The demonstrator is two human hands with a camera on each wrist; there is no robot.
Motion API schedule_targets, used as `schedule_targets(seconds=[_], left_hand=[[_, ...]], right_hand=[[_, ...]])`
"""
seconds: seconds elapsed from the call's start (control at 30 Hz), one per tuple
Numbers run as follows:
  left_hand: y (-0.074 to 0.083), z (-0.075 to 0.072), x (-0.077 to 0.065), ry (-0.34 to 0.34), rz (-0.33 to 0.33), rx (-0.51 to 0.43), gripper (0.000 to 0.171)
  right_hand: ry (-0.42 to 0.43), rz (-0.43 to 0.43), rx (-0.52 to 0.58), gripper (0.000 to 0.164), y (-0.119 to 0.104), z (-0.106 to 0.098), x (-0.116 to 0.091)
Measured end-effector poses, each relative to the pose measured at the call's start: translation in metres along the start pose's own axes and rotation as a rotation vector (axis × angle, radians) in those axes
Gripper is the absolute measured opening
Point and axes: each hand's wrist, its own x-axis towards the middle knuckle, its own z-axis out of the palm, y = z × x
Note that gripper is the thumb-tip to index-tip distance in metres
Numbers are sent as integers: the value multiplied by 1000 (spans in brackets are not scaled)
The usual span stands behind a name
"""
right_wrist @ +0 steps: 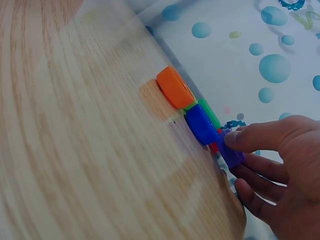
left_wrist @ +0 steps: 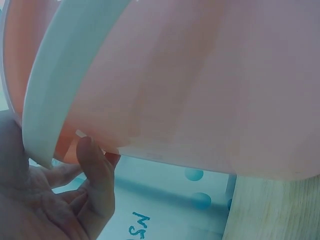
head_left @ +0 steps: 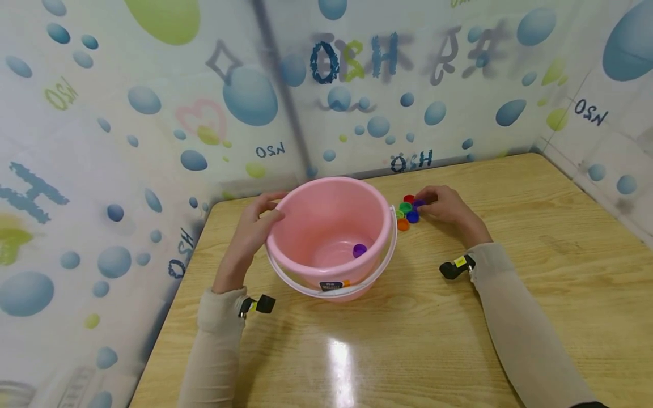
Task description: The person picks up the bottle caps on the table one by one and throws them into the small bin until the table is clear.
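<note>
Right hand point(head_left: 448, 206) pinches purple cap point(right_wrist: 231, 154) — axis unclear | left hand point(head_left: 251, 231) grips bucket point(head_left: 311, 226), mouth up

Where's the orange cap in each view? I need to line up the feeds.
Head: the orange cap sits right of the bucket, at the near edge of the cluster.
Left wrist: not in it.
Right wrist: orange cap just above centre.
Shared landmark: the table, visible in all three.

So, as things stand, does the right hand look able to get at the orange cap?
Probably yes: the right hand is close by and nothing covers the orange cap, though that hand pinches a purple cap, which it may need to release.
</note>
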Motion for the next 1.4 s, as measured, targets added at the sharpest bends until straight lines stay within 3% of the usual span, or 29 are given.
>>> schedule_targets(seconds=[0.4, 1.0, 1.4], left_hand=[[1, 0, -2, -3, 3, -7, 36], [0, 1, 0, 0, -9, 0, 36], [0, 0, 0, -8, -13, -15, 36]], right_hand=[[44, 4, -12, 29, -9, -5, -5], [157, -233, -64, 39, -76, -30, -27], [232, -430, -56, 36, -128, -42, -59]])
